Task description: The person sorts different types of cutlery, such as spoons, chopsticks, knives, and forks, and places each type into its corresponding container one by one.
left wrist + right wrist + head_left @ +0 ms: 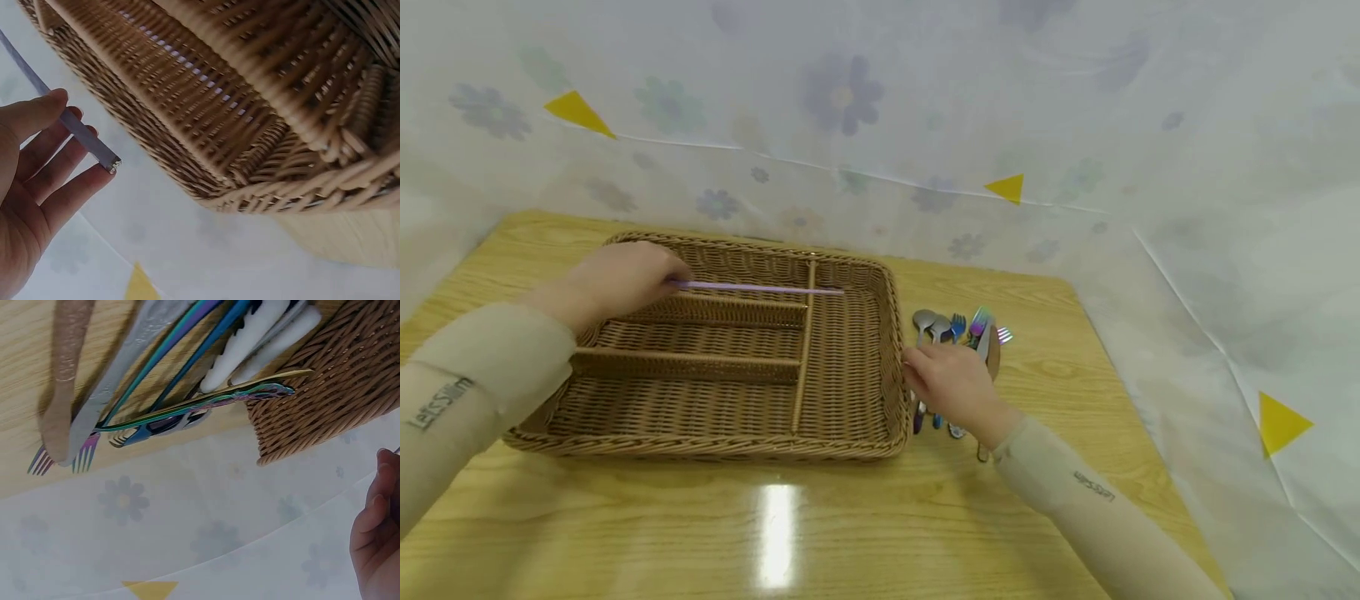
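My left hand holds a pair of thin purple chopsticks by one end, above the back compartment of a brown wicker basket. Up close in the left wrist view, the thumb and fingers pinch them near their shiny decorated ends. Beside the basket's right rim is my right hand, above a pile of cutlery. Its fingers are loosely bent and I see nothing held. Around it lie spoons, a blue fork, and a silver knife next to a copper-coloured one.
Wicker dividers split the basket into several compartments. It stands on a wooden table, with a flower-patterned cloth behind and at the sides. White-handled cutlery lies against the basket's right side.
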A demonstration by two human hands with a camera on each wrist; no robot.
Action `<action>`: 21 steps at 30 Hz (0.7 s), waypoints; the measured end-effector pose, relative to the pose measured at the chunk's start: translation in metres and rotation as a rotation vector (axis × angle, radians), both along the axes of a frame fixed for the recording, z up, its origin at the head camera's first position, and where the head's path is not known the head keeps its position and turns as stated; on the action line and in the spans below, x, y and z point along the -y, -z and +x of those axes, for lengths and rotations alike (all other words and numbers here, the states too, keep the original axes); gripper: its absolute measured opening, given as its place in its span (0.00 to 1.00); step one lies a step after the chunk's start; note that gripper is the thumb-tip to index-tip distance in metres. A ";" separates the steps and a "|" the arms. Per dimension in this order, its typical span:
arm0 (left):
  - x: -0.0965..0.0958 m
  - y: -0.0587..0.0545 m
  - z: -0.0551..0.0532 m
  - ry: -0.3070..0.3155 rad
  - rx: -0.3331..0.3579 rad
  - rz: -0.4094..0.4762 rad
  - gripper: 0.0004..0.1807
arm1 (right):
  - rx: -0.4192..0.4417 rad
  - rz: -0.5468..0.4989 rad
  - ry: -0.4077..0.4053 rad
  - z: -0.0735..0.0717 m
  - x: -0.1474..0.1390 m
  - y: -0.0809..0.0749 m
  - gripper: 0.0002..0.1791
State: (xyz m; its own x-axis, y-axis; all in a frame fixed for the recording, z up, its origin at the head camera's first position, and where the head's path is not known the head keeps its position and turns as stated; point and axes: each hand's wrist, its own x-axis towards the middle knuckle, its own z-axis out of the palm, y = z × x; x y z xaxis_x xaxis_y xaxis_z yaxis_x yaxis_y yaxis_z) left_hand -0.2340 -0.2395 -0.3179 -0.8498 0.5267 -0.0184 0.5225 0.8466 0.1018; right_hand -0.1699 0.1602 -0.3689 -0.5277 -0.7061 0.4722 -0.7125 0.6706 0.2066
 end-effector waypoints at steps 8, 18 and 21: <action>0.016 0.014 -0.021 -0.044 0.090 -0.015 0.05 | -0.042 0.018 0.035 -0.001 -0.014 0.004 0.02; 0.026 0.026 -0.040 -0.070 0.130 -0.054 0.06 | -0.033 0.017 0.064 0.003 -0.024 0.006 0.03; 0.029 0.028 -0.044 -0.056 0.118 -0.060 0.06 | -0.026 0.012 0.071 0.005 -0.029 0.007 0.03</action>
